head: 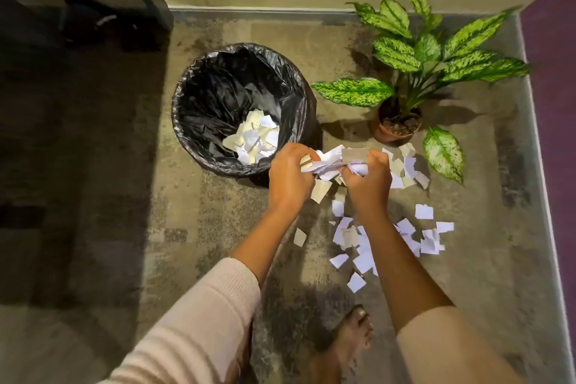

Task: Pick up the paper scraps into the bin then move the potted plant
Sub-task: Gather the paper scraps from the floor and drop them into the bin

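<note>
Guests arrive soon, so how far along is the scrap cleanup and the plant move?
Done: some scraps lie in the bin. In hand: the left hand and right hand grip a bundle beside it. Left: loose scraps on the floor, and the potted plant, untouched.

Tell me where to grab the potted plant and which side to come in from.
Probably grip the pot by its round wall just under the rim, clasped on both sides, not the thin stems. Come from the near side facing the bin: the wall shows bare there, while the leaves spread behind and to the right.
</note>
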